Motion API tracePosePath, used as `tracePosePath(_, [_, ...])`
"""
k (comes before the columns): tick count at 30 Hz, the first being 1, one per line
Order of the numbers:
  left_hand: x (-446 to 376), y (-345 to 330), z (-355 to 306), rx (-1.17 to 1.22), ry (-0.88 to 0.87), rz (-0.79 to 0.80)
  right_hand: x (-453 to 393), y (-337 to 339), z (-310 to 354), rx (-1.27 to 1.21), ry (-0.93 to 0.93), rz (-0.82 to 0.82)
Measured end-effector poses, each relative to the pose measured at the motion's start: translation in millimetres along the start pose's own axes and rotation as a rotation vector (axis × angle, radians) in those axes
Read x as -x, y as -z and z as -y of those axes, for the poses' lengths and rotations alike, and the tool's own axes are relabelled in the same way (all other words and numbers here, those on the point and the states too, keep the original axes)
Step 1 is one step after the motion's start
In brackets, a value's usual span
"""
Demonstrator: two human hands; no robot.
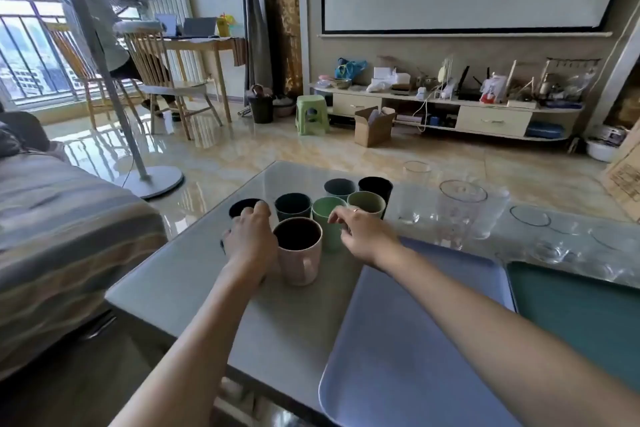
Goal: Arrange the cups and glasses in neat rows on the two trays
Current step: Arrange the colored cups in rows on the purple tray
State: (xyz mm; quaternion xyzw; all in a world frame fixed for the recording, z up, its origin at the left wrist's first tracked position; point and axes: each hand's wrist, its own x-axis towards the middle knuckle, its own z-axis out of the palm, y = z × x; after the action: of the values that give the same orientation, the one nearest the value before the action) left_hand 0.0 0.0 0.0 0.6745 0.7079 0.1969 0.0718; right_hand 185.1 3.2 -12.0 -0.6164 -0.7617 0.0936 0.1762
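A: Table point(194, 274), head view. Cup count?

B: Seven coloured cups clustered on the near-left part. Pink cup point(299, 255) nearest, dark inside. Behind it a teal cup point(293, 206) and a light green cup point(327, 218); olive cup point(367, 203) beside that; grey cup point(339, 188) and black cup point(375, 188) at the back. One more dark cup point(242, 208) far left.

A: Hands?

B: Left hand point(251, 241) lies between the dark cup and the pink cup, fingers curled down around the dark cup's near side; a real grasp or mere touch, cannot tell. Right hand point(363, 236) hovers at the light green cup, fingers loosely bent, touching its rim at most. Ring on one finger.

A: Glasses?

B: Clear glasses to the right on the table; tall glass point(460, 211) closest, another glass point(415, 191) behind, more lying blurred further right.

A: Trays?

B: Lavender tray point(398, 340) under the right forearm, green tray point(571, 305) touching its right edge. Nothing on either.

A: Any writing, labels?

B: None legible on cups or trays. Cardboard point(623, 177) at far right bears print, too blurred to read.
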Motion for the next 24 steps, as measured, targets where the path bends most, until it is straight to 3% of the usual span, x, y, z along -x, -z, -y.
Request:
tracePosePath(4, [-11.2, -2.2, 29.4, -0.150, 0.127, 0.110, -44.6, -9.5, 26.9, -0.018, 0.037, -0.014])
tracePosePath(10, [-18.0, -13.6, 36.6, -0.117, 0.078, 0.138, -95.5, -26.7, 52.5, 0.158, -0.001, 0.001])
tracePosePath(15, [-17.0, -20.5, 38.4, -0.116, 0.076, 0.351, -114.5, -42.8, 66.3, 0.291, -0.060, 0.094])
tracePosePath(20, [-15.4, -16.3, 39.4, -0.167, 0.052, 0.289, -116.9, -49.8, 70.9, 0.316, -0.092, 0.035])
tracePosePath(24, [-17.2, -2.6, 36.4, -0.124, 0.096, 0.175, -108.0, -47.0, 67.2, 0.361, -0.024, -0.133])
